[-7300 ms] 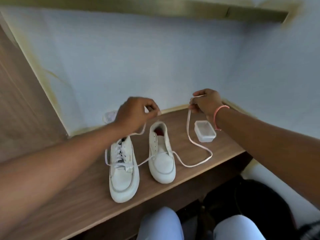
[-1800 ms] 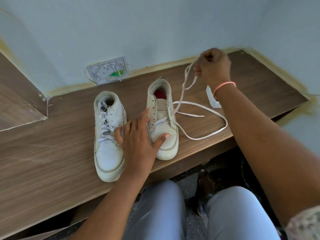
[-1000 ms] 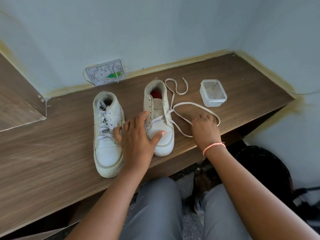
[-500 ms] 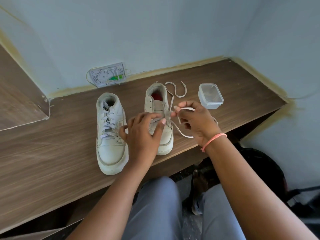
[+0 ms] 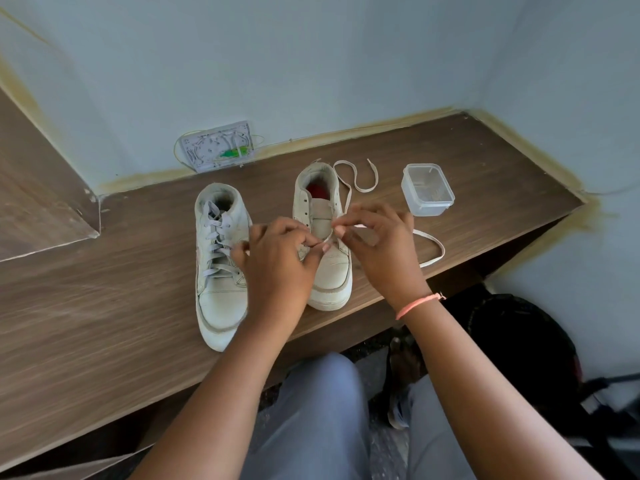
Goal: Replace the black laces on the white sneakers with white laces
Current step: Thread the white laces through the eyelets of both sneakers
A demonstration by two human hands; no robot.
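Two white sneakers stand side by side on the wooden shelf (image 5: 86, 323), toes toward me. The left sneaker (image 5: 219, 271) is laced with a white lace up its whole front. The right sneaker (image 5: 329, 271) has a white lace (image 5: 358, 188) only through its lowest eyelets; the loose ends trail on the shelf behind and to the right of it. My left hand (image 5: 277, 261) and my right hand (image 5: 381, 251) meet over the right sneaker's tongue, each pinching a strand of that lace. No black lace is in view.
A small clear plastic box (image 5: 427, 189) stands right of the right sneaker. A white wall socket plate (image 5: 217, 147) with bare wires leans on the wall behind the shoes. A dark bag (image 5: 519, 348) lies on the floor beside my knees.
My right hand let the long lace drop on the shelf, then came up over the right sneaker. My left hand lifted off the toe, and both now pinch the lace at the tongue.
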